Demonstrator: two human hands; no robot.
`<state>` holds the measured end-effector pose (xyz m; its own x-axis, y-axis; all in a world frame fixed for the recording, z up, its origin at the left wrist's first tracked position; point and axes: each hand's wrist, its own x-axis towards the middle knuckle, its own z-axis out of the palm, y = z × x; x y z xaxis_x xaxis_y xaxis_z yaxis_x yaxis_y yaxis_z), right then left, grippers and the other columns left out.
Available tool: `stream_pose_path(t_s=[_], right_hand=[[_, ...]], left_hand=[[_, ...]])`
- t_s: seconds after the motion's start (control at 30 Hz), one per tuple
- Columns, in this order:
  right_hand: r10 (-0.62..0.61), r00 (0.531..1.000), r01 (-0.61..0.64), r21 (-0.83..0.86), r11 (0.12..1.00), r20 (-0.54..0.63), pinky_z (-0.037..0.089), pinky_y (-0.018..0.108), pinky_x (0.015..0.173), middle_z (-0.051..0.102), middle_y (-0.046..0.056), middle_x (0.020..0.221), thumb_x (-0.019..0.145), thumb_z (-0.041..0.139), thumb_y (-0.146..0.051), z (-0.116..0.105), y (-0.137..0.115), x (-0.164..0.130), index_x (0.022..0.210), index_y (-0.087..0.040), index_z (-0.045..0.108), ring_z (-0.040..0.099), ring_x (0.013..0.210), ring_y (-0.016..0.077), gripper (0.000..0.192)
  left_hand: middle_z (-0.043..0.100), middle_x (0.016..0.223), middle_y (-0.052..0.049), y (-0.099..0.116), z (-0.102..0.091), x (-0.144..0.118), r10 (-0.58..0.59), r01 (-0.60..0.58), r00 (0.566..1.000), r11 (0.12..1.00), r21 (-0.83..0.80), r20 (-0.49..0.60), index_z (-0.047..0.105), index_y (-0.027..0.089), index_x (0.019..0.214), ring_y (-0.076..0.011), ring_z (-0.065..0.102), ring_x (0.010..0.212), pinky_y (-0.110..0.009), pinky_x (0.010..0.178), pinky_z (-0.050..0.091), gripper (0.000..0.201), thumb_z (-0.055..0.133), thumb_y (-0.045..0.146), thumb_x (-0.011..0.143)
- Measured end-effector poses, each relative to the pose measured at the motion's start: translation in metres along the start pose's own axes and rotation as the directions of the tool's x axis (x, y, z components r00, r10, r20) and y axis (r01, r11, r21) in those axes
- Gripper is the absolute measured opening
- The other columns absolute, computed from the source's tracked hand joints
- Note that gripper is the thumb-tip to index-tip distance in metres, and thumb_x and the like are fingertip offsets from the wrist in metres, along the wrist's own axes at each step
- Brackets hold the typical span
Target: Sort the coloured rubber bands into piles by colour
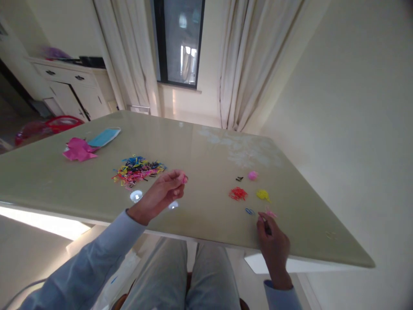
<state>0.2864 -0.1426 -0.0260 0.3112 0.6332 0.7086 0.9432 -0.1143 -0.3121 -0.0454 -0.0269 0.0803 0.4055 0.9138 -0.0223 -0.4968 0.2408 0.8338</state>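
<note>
My left hand (164, 191) is raised over the table, its fingertips pinched on some pink rubber bands (184, 178). Behind it lies a mixed heap of small coloured rubber bands (137, 171). My right hand (272, 241) is closed in a pinch at the table's near right, beside a small pink pile (270, 213); what its fingers hold, if anything, is too small to make out. Around it are blue bands (249, 211), a red pile (238, 193), a yellow pile (263, 195), a lilac-pink clump (253, 175) and a few black bands (239, 178).
A blue face mask (105, 137) and a crumpled pink wrapper (79, 149) lie at the table's far left. Several pale yellow bands (331, 235) rest near the right edge. The glossy table (200, 159) ends close to my legs; a wall stands at its right.
</note>
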Motion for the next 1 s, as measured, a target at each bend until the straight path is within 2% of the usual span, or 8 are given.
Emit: stream_pose_path(t_s=[0.13, 0.23, 0.5, 0.6, 0.73, 0.83, 0.9, 1.0], right_hand=[[-0.01, 1.0, 0.01, 0.01, 1.0, -0.009, 0.045, 0.023, 0.053, 0.075, 0.008, 0.071, 0.095, 0.046, -0.043, 0.0, -0.001, 0.0, 0.09, -0.015, 0.077, 0.068, 0.053, 0.0163, 0.042], [-0.008, 1.0, 0.008, 0.021, 1.0, -0.009, 0.045, 0.023, 0.053, 0.075, 0.007, 0.071, 0.094, 0.047, -0.04, 0.0, -0.002, -0.001, 0.09, -0.016, 0.077, 0.068, 0.054, 0.0159, 0.039], [-0.015, 1.0, 0.015, 0.062, 0.998, 0.007, 0.045, 0.023, 0.055, 0.074, 0.007, 0.068, 0.095, 0.048, -0.038, -0.002, -0.004, -0.001, 0.09, -0.016, 0.076, 0.067, 0.054, 0.0153, 0.036], [-0.069, 0.998, 0.068, 0.112, 0.991, 0.004, 0.045, 0.022, 0.056, 0.073, 0.005, 0.069, 0.093, 0.05, -0.032, -0.004, -0.005, -0.002, 0.09, -0.016, 0.074, 0.064, 0.053, 0.0136, 0.029], [-0.188, 0.98, 0.166, 0.253, 0.953, 0.065, 0.041, 0.021, 0.054, 0.065, 0.0, 0.06, 0.088, 0.05, -0.02, -0.012, -0.006, -0.004, 0.08, -0.017, 0.065, 0.055, 0.049, 0.0106, 0.017], [-0.188, 0.974, 0.145, 0.288, 0.947, 0.128, 0.037, 0.021, 0.052, 0.056, -0.002, 0.055, 0.083, 0.047, -0.017, -0.018, -0.007, -0.003, 0.072, -0.018, 0.057, 0.049, 0.047, 0.0102, 0.015], [-0.169, 0.967, 0.105, 0.309, 0.945, 0.189, 0.037, 0.022, 0.053, 0.056, -0.002, 0.057, 0.083, 0.046, -0.018, -0.02, -0.009, -0.002, 0.071, -0.019, 0.056, 0.049, 0.049, 0.0109, 0.016], [-0.117, 0.961, 0.035, 0.31, 0.95, 0.251, 0.038, 0.023, 0.057, 0.059, 0.0, 0.06, 0.082, 0.045, -0.017, -0.02, -0.01, -0.001, 0.072, -0.019, 0.056, 0.054, 0.054, 0.0128, 0.015]], left_hand=[[0.059, 0.079, 0.001, -0.009, 0.036, 0.001, 0.006, -0.005, 0.999, 1.0, -0.005, 0.044, 0.062, 0.014, 0.084, -0.0021, 0.042, 0.05, -0.017, 0.048, 0.032, 0.025, 0.081, 0.027, 0.075], [0.062, 0.082, -0.001, -0.015, 0.054, 0.003, 0.033, -0.035, 0.997, 0.999, 0.024, 0.069, 0.063, 0.014, 0.083, -0.0022, 0.043, 0.05, -0.017, 0.047, 0.031, 0.026, 0.081, 0.032, 0.075], [0.055, 0.075, 0.001, -0.022, 0.07, 0.008, 0.031, -0.033, 0.997, 0.999, 0.017, 0.076, 0.062, 0.013, 0.081, -0.0019, 0.04, 0.051, -0.018, 0.049, 0.029, 0.027, 0.08, 0.033, 0.076], [0.052, 0.073, 0.003, -0.023, 0.078, 0.012, 0.012, -0.013, 0.996, 1.0, 0.011, 0.087, 0.061, 0.014, 0.078, -0.0015, 0.038, 0.05, -0.017, 0.048, 0.028, 0.029, 0.082, 0.032, 0.072], [0.049, 0.064, 0.005, -0.037, 0.103, 0.034, -0.019, -0.005, 0.991, 0.984, 0.178, 0.132, 0.063, 0.015, 0.083, -0.0039, 0.037, 0.048, -0.019, 0.047, 0.028, 0.03, 0.079, 0.038, 0.072], [0.056, 0.063, 0.002, -0.065, 0.131, 0.061, -0.006, -0.096, 0.979, 0.873, 0.479, 0.206, 0.066, 0.014, 0.084, -0.0078, 0.044, 0.052, -0.021, 0.052, 0.036, 0.019, 0.07, 0.032, 0.078], [0.064, 0.071, -0.002, -0.091, 0.15, 0.079, 0.049, -0.239, 0.956, 0.705, 0.668, 0.291, 0.068, 0.014, 0.08, -0.0116, 0.054, 0.063, -0.024, 0.063, 0.043, 0.009, 0.062, 0.021, 0.081], [0.072, 0.086, -0.007, -0.132, 0.17, 0.101, 0.055, -0.417, 0.898, 0.42, 0.806, 0.436, 0.071, 0.015, 0.081, -0.0171, 0.06, 0.08, -0.03, 0.079, 0.046, 0.016, 0.055, 0.017, 0.085]])
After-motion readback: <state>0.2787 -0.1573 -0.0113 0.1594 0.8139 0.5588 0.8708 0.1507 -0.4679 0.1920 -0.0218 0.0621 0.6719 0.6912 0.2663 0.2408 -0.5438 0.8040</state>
